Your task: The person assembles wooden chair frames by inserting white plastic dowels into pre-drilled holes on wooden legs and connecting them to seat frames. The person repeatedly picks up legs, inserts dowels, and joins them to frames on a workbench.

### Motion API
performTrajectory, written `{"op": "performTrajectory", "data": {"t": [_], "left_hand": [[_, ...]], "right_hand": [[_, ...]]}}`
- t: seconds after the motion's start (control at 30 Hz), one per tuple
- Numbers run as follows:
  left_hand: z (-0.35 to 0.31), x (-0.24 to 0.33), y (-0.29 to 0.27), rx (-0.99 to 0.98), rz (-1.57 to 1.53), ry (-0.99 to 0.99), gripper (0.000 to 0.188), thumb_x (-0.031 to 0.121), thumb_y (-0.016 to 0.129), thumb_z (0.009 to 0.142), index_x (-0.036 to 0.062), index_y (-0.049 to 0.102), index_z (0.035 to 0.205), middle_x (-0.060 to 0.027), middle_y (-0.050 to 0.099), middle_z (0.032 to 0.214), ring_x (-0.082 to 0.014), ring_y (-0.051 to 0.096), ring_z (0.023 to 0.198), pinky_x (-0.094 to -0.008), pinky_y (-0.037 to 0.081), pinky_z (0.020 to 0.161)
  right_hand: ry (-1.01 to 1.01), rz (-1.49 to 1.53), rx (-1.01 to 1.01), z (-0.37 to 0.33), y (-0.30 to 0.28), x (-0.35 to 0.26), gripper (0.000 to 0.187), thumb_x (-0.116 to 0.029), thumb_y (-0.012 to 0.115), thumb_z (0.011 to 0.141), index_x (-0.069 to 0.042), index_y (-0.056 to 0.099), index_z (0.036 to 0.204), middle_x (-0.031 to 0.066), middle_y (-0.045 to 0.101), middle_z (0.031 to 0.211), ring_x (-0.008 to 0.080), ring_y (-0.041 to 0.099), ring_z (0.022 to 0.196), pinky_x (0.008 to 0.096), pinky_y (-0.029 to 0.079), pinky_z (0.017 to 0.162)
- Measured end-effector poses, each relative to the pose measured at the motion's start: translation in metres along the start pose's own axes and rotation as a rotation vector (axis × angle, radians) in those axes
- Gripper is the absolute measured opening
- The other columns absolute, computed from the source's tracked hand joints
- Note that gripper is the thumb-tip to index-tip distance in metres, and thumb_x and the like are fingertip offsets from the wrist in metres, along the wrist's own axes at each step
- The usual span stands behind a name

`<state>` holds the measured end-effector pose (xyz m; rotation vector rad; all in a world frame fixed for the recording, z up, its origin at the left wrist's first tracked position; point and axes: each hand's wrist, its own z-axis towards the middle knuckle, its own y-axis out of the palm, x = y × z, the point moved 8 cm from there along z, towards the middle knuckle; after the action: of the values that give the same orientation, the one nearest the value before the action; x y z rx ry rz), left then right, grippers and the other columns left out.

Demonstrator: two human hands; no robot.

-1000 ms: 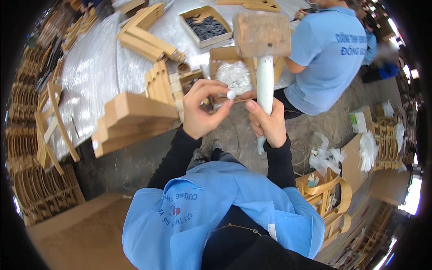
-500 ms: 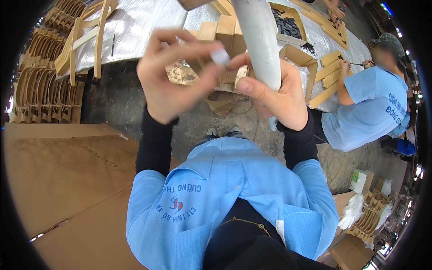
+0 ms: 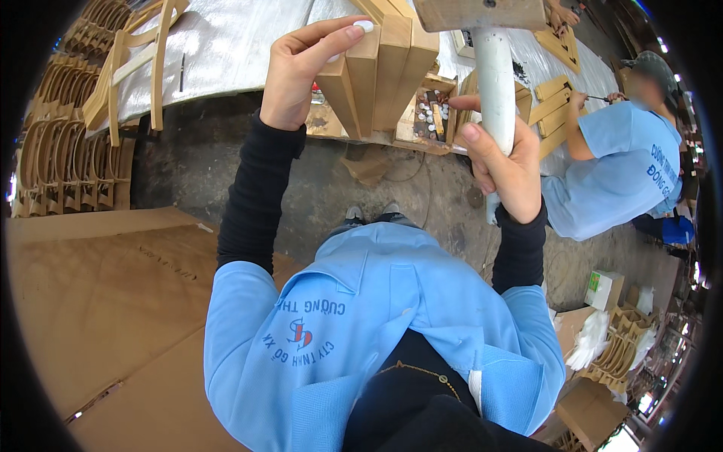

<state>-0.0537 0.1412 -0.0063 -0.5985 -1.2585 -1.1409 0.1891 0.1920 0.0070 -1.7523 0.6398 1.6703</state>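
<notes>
White disc (image 3: 364,25) at the ends of pale wooden blocks (image 3: 392,71), far side of scene; L hand (image 3: 300,69) pinching, R hand (image 3: 514,162) w/ mallet (image 3: 495,83).

Progress appears partial: 1 white spot (image 3: 334,58) shows at the leftmost block's end, partly by the L thumb; other visible ends look bare, so approx. 1 done, rest left (hidden ends can't be judged). Disc is small, round, smooth, held betw. L thumb & index just beside the block ends; contact unclear. R hand is wrapped around the pale handle, index extended left; mallet head is wood. Tray (image 3: 424,145) w/ more white discs sits right of blocks, near edge of silver-covered worktop (image 3: 226,53).
</notes>
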Motion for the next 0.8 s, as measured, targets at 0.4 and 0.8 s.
{"op": "performTrajectory", "data": {"t": [0.4, 0.8], "left_hand": [[0.001, -0.001, -0.002, -0.011, 0.007, -0.004, 0.03, 0.021, 0.075, 0.087, 0.0018, 0.075, 0.11, -0.0108, 0.074, 0.101, -0.0151, 0.07, 0.091, -0.0266, 0.054, 0.084], [-0.002, 0.008, -0.004, -0.159, 0.033, 0.081, 0.066, 0.025, 0.081, 0.082, 0.0004, 0.055, 0.137, -0.0165, 0.068, 0.118, -0.0198, 0.066, 0.107, -0.034, 0.052, 0.095]], "right_hand": [[-0.116, -0.492, -0.061, 0.01, -0.053, -0.05, 0.042, -0.037, 0.055, 0.103, -0.001, 0.059, 0.123, -0.0032, 0.048, 0.065, 0.0035, 0.043, 0.056, 0.0217, 0.033, 0.048], [-0.394, -1.037, -0.164, 0.024, -0.049, -0.125, 0.044, -0.032, 0.054, 0.103, 0.002, 0.055, 0.131, 0.0039, 0.054, 0.07, 0.0074, 0.047, 0.055, 0.025, 0.035, 0.049]]}}
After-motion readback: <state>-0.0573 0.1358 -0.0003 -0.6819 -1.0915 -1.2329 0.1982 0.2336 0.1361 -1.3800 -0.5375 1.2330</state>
